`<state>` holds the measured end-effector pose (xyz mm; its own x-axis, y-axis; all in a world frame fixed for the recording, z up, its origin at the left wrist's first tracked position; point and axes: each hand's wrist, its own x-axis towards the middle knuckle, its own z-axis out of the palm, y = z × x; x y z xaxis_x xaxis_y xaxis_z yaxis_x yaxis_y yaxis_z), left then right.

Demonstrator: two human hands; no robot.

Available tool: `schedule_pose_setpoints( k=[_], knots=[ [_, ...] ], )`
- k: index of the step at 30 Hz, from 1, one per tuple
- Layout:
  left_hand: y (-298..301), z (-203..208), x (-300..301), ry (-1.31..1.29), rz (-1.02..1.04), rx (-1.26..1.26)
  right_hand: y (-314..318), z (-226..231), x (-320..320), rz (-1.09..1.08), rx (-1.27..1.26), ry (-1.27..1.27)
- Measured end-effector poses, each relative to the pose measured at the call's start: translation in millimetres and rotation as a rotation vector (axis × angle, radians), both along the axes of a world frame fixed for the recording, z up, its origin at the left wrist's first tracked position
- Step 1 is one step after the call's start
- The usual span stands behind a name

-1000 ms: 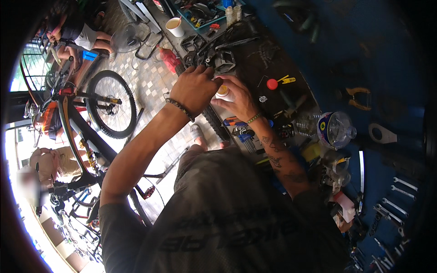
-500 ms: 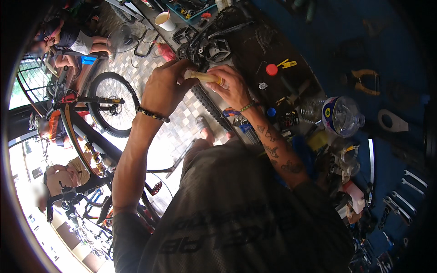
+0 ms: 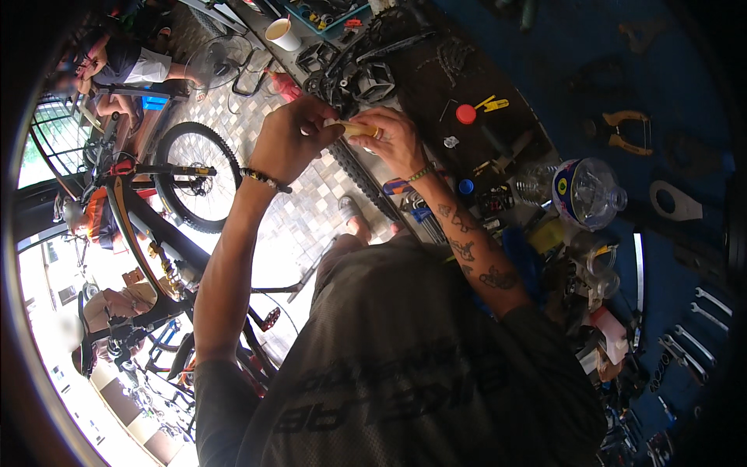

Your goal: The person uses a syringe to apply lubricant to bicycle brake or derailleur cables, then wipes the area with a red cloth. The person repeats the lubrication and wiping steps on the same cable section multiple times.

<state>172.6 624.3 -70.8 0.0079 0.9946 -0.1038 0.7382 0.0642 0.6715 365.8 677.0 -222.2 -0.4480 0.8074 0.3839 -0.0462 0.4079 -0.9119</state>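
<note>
Both my hands meet over the edge of the workbench, around a small pale-yellow tube-like piece (image 3: pixel 352 130) with a whitish left end. My right hand (image 3: pixel 398 144) wraps its fingers around the body of it and covers much of its right part. The fingers of my left hand (image 3: pixel 284 144) are closed at the whitish end; whether they pinch something separate there is hidden. Just beyond my hands on the bench lie black bicycle pedals (image 3: pixel 373 82) and other dark bike parts.
On the bench are a paper cup (image 3: pixel 282 34), a red round cap (image 3: pixel 465 114), yellow cutters (image 3: pixel 493 104), a blue cap (image 3: pixel 465 187) and a clear plastic bottle (image 3: pixel 587 194). Wrenches (image 3: pixel 712 305) hang on the blue board at right. A bicycle (image 3: pixel 128 210) stands at left, with people beyond.
My right hand has slid slightly left, and less of the tube-like piece shows between my hands. My left hand stays at its whitish end, slightly shifted. The view has moved a little.
</note>
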Motion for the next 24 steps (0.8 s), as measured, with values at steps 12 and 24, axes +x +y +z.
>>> schedule_pose_setpoints(
  k=[12, 24],
  knots=[
    [4.6, 5.0, 3.0, -0.123, 0.058, -0.216, -2.0, 0.7, -1.5, 0.003, -0.076, 0.017],
    [7.3, 1.0, 1.7, 0.022, 0.049, -0.172, -2.0, 0.5, -2.1, -0.014, -0.043, 0.026]
  ],
)
